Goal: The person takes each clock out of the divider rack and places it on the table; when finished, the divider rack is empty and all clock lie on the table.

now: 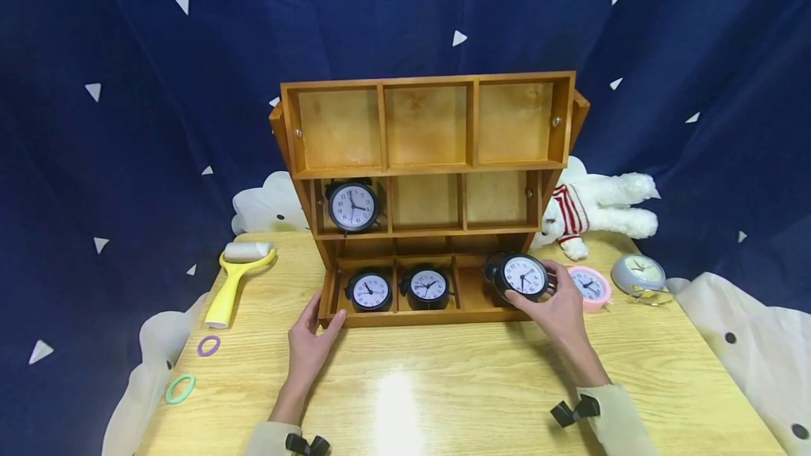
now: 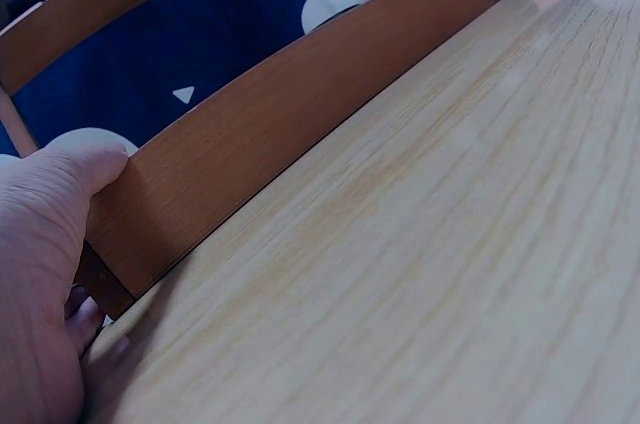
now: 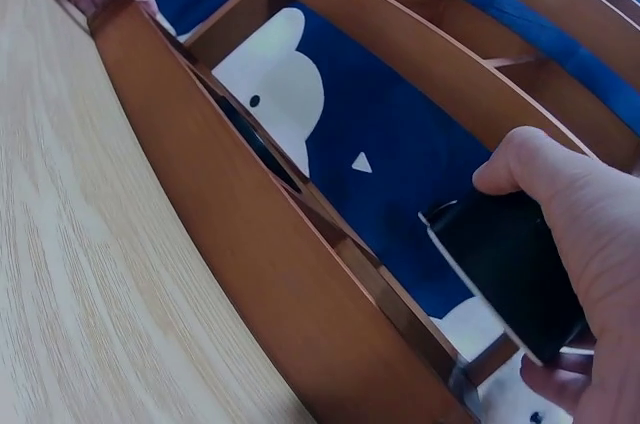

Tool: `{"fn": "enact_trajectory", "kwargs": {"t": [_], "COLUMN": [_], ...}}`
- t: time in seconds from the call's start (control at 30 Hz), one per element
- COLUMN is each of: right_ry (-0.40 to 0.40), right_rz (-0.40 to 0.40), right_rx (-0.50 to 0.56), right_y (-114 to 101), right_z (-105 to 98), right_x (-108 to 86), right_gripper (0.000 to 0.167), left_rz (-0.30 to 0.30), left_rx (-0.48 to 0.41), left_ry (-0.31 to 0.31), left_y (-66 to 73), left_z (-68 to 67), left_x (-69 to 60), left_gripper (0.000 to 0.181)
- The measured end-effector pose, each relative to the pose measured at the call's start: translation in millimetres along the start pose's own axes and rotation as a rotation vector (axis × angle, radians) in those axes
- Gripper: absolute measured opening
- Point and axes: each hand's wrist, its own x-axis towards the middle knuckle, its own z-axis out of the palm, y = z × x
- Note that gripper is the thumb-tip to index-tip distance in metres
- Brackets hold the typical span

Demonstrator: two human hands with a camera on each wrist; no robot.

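Note:
My right hand [image 1: 564, 315] grips a black alarm clock [image 1: 524, 277] with a white dial, over the right compartment of the bottom tier of a wooden shelf [image 1: 437, 317]. In the right wrist view the clock [image 3: 505, 264] appears from its side, between thumb and fingers. At the shelf's lower left corner, my left hand [image 1: 310, 343] holds the wood, thumb at the front and fingers around the side. Similar black clocks sit in the bottom left [image 1: 370, 292] and bottom middle [image 1: 428, 286] compartments. Another black clock [image 1: 352, 207] stands in the middle tier's left compartment.
Right of the shelf lie a pink clock [image 1: 589, 286], a grey-blue clock [image 1: 638, 270] and a white plush bear [image 1: 608, 206] in a striped sweater. To the left are a yellow-handled lint roller [image 1: 233, 287], a purple ring [image 1: 208, 345] and a green ring [image 1: 180, 389].

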Motion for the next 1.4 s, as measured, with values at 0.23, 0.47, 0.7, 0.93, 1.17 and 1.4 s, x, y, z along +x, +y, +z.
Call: {"fn": "enact_trajectory", "kwargs": {"t": [0.23, 0.47, 0.7, 0.93, 1.17, 1.4], "right_ry": [0.094, 0.182, 0.236, 0.308, 0.409, 0.488], "right_rz": [-0.016, 0.001, 0.006, 0.078, 0.123, 0.227], "right_rx": [0.099, 0.149, 0.162, 0.108, 0.092, 0.132], "right_y": [6.0, 11.0, 21.9, 36.6, 56.5, 75.5], "right_z": [-11.6, -27.6, -48.8, -71.3, -93.2, -114.2], "right_x": [-5.0, -10.6, -13.7, -23.2, -31.0, -35.7], "right_gripper": [0.077, 0.077, 0.079, 0.082, 0.076, 0.074], "left_rz": [0.009, 0.014, 0.005, 0.001, -0.027, -0.022], "left_rx": [0.008, 0.005, 0.005, 0.017, 0.045, 0.023], "left_ry": [0.010, 0.009, 0.007, -0.002, -0.006, 0.012], "left_y": [-29.3, -30.0, -28.3, -26.8, -28.7, -34.1], "left_z": [0.9, 0.9, 1.1, 0.9, -0.4, 1.7], "left_x": [4.7, 5.8, 5.8, 4.1, 3.7, 6.7], "left_gripper": [0.068, 0.070, 0.070, 0.072, 0.071, 0.072]}}
